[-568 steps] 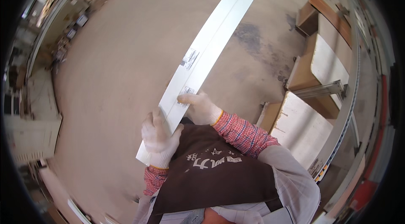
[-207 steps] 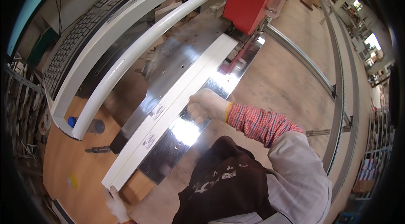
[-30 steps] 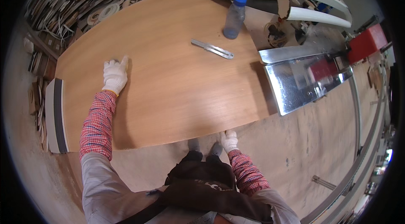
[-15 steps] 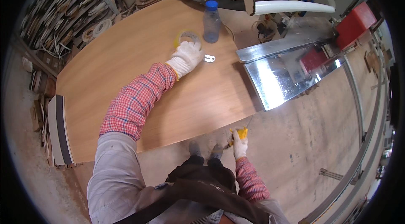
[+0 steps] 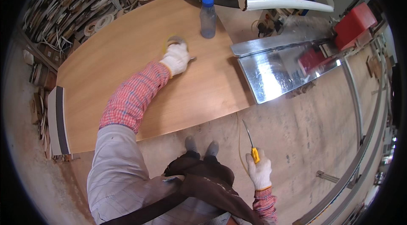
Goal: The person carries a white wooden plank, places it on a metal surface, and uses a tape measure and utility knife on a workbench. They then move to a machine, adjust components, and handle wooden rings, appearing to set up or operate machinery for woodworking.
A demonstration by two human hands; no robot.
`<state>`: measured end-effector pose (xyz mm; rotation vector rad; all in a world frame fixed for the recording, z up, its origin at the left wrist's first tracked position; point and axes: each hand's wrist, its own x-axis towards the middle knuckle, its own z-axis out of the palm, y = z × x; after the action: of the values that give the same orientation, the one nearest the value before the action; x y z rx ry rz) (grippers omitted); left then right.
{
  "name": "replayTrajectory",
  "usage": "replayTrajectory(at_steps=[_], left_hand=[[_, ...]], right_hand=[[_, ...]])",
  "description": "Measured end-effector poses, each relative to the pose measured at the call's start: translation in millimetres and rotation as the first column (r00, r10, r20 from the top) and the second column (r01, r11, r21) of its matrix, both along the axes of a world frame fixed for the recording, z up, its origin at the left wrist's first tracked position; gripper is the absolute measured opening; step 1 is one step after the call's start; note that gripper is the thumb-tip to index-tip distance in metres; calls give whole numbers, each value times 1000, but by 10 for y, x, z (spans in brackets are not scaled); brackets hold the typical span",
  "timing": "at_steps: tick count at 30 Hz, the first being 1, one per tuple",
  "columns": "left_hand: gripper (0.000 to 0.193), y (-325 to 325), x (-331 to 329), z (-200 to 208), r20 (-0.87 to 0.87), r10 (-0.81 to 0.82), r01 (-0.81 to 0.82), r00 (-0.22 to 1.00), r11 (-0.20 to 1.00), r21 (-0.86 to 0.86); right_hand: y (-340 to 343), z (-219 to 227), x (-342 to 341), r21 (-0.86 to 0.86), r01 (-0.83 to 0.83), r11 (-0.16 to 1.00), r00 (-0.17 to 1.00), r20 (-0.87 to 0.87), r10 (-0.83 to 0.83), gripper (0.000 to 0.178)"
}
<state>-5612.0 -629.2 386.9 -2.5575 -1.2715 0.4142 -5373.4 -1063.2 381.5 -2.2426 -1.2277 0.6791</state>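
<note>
- Right hand (image 5: 259,170): closed round yellow tool (image 5: 255,155), thin shaft pointing far, clear of table's near edge.
- Left hand (image 5: 176,58): fingers bent, at tape (image 5: 179,39) — blurred, cannot tell if gripping. Metal tip (image 5: 193,58) just right.
- Tape over table (image 5: 203,89), far half.
- Bottle (image 5: 208,22): upright, right of tape.
- Steel plate (image 5: 275,74): right — red housing (image 5: 355,25) beyond.

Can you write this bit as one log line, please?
Left hand: at tape, hold unclear | Right hand: holding yellow-handled tool | Bottle: on table, blue cap on
</note>
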Motion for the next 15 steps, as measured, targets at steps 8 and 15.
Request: replayTrajectory(at_steps=[8, 15], left_hand=[[20, -761, -1490, -170, 239, 310, -314, 920, 949, -22], [19, -1752, -3146, -418, 306, 691, -724, 655, 690, -12]], right_hand=[[440, 241, -652, -87, -704, 705, 710, -65, 701, 36], [1379, 239, -1913, -137, -905, 403, 412, -44, 910, 37]])
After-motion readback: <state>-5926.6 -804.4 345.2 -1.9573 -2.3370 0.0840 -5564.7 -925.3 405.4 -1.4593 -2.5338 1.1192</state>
